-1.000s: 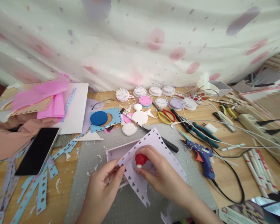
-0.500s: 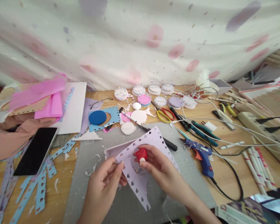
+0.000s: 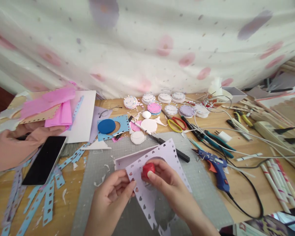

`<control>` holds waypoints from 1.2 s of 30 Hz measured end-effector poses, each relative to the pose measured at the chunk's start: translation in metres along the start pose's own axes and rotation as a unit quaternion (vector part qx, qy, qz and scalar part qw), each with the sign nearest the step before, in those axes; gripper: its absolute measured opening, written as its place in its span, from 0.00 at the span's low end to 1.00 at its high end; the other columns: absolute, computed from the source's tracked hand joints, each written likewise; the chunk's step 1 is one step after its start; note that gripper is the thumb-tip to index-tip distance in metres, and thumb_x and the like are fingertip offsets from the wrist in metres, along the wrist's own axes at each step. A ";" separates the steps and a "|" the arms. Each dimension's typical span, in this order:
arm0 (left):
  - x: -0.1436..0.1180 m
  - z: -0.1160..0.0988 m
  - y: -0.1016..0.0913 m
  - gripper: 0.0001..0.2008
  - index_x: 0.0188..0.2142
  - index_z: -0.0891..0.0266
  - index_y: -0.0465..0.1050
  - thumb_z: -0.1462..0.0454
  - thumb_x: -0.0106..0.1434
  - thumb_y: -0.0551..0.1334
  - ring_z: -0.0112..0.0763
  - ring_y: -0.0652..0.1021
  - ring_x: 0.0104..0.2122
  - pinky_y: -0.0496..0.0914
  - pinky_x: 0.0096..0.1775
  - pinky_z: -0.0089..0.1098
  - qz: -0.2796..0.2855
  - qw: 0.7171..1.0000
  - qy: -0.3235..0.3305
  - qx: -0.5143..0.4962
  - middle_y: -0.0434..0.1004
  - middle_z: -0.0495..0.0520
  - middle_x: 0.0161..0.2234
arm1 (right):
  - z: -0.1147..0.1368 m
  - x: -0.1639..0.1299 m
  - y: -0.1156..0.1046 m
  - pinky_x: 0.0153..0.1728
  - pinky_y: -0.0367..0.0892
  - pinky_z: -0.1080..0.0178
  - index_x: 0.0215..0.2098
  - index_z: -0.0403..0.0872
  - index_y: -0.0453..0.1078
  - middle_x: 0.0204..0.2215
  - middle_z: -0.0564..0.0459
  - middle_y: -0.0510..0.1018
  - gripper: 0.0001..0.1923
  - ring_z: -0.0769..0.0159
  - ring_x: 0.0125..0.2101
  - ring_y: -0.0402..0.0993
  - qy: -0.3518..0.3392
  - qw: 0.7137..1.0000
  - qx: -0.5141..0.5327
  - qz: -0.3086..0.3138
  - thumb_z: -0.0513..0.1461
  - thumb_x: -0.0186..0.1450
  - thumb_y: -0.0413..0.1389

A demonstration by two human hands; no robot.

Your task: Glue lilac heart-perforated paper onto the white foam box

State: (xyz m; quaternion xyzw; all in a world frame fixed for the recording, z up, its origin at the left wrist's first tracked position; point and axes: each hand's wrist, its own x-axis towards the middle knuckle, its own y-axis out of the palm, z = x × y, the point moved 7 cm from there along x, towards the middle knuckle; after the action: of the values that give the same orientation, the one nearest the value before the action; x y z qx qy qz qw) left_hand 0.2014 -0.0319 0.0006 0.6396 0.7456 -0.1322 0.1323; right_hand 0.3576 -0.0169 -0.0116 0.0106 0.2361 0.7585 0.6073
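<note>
While my left hand (image 3: 113,193) pinches the lower-left edge of the lilac heart-punched sheet (image 3: 159,164) at lower centre of the frame, my right hand (image 3: 166,183) grips the red-capped glue stick (image 3: 148,168), pressed against the sheet. Compared with a second ago, the stick sits nearer the round cutout and the sheet has tilted little, so gluing appears under way. Counted: one glue stick, one lilac sheet, one blue glue gun (image 3: 215,165) at right, one phone (image 3: 44,159) at left, one yellow-handled scissors (image 3: 174,124) above centre.
</note>
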 end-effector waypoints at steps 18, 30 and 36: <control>0.010 0.006 -0.004 0.09 0.34 0.57 0.76 0.59 0.54 0.69 0.29 0.81 0.30 0.76 0.31 0.22 0.024 0.997 0.056 0.043 0.81 0.47 0.30 | 0.002 -0.001 0.004 0.45 0.67 0.66 0.41 0.49 0.67 0.37 0.54 0.73 0.14 0.68 0.41 0.71 0.016 1.000 -0.015 0.014 0.41 0.60 0.64; -0.001 0.006 0.008 0.07 0.34 0.59 0.73 0.59 0.58 0.65 0.30 0.80 0.32 0.76 0.36 0.26 0.067 0.990 0.095 0.076 0.79 0.48 0.30 | 0.004 -0.012 0.007 0.47 0.67 0.63 0.43 0.49 0.67 0.39 0.52 0.74 0.15 0.66 0.42 0.73 -0.025 0.999 -0.047 0.008 0.43 0.61 0.62; -0.004 0.001 0.000 0.06 0.33 0.59 0.75 0.60 0.58 0.66 0.27 0.80 0.30 0.74 0.33 0.20 0.058 0.989 0.113 0.076 0.79 0.47 0.30 | 0.002 -0.017 0.006 0.47 0.67 0.61 0.44 0.49 0.68 0.39 0.52 0.75 0.16 0.64 0.42 0.72 -0.038 0.986 -0.157 0.036 0.42 0.60 0.63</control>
State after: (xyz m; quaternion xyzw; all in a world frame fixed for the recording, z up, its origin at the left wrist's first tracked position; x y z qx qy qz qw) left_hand 0.2025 -0.0361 0.0013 0.7009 0.7050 -0.1080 0.0057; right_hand 0.3577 -0.0330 -0.0029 -0.0472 0.0907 0.8067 0.5820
